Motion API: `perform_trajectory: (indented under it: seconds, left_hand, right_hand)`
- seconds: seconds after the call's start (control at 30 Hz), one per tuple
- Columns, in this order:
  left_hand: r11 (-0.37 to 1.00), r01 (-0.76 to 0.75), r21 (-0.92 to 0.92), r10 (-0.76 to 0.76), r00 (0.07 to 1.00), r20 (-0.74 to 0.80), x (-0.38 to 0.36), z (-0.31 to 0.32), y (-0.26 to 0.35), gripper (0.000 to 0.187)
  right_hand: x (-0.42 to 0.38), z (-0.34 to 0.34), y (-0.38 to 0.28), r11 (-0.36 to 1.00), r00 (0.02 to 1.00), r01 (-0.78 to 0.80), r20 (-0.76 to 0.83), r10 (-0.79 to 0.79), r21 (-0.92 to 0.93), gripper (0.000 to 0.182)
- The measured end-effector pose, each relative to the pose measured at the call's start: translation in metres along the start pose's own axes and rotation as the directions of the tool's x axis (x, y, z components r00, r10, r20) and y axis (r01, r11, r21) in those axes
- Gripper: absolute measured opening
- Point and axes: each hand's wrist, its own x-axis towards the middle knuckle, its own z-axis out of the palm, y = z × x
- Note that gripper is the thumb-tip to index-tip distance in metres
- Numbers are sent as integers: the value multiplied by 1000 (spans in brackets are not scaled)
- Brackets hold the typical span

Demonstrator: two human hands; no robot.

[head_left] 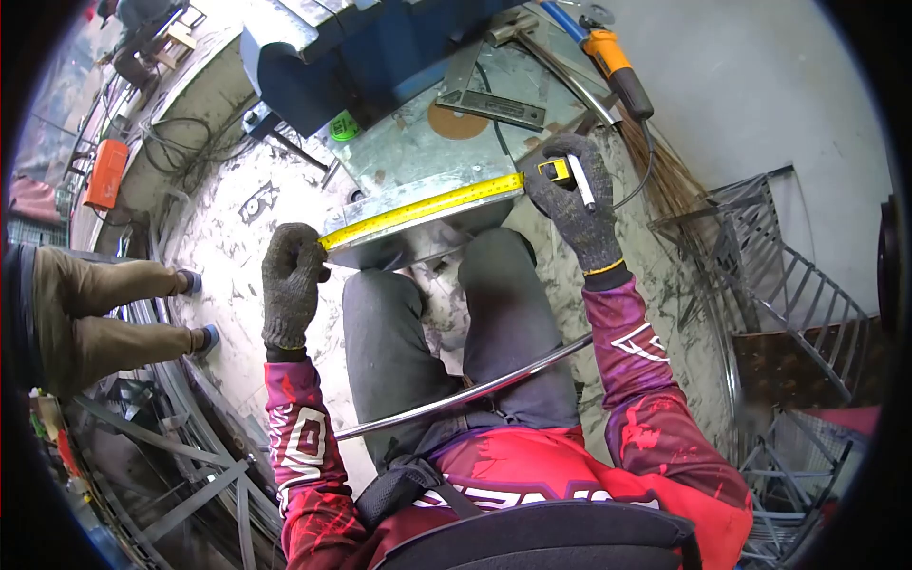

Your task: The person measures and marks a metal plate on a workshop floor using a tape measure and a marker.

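My left hand [293, 285], in a grey knit glove, is closed at the left end of a yellow tape blade [423, 209]. The blade lies stretched along the edge of a shiny sheet-metal piece [408, 245] in front of my knees. In my right hand [578, 204], also gloved, is the tape measure's case [555, 172], at the blade's right end. A white marker pen [580, 182] is held in the same hand, pointing toward my wrist. Across my lap runs a polished metal tube [475, 388].
Beyond the sheet metal lie a steel square [494, 107], a brown disc [456, 121], a hammer [551, 66] and an orange-blue angle grinder [616, 71]. A blue metal body [351, 71] stands behind. Another person's legs [114, 318] are at left; metal frames [779, 256] stand at right.
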Motion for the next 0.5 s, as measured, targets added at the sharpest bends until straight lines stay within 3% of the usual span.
perform_trajectory:
  seconds: [0.1, 0.13, 0.23, 0.27, 0.3, 0.37, 0.5]
  left_hand:
    - [996, -86, 22, 87, 996, -6, -2, 0, 7, 4]
    - [989, -147, -3, 147, 989, -27, -2, -2, 12, 4]
    - [969, -243, 33, 245, 966, -77, -4, -1, 50, 4]
    - [961, -272, 55, 275, 958, -79, -3, 1, 60, 4]
    - [951, -300, 78, 306, 949, -80, -3, 3, 68, 4]
    - [948, -310, 68, 315, 943, -109, -3, 11, 75, 6]
    - [932, -359, -47, 343, 917, -205, -13, 6, 79, 20]
  right_hand:
    - [10, -6, -4, 998, 999, 43, -29, -44, -51, 48]
    - [18, -12, -23, 989, 992, 106, -64, -113, -107, 45]
    - [40, -33, -77, 993, 987, 82, -131, -93, -83, 44]
    - [47, -40, -84, 955, 966, 200, -117, -229, -221, 42]
    - [51, -43, -86, 952, 964, 209, -117, -239, -223, 42]
    - [56, -46, -90, 836, 901, 336, -109, -419, -435, 42]
    - [51, -50, -83, 932, 960, 200, -131, -249, -304, 39]
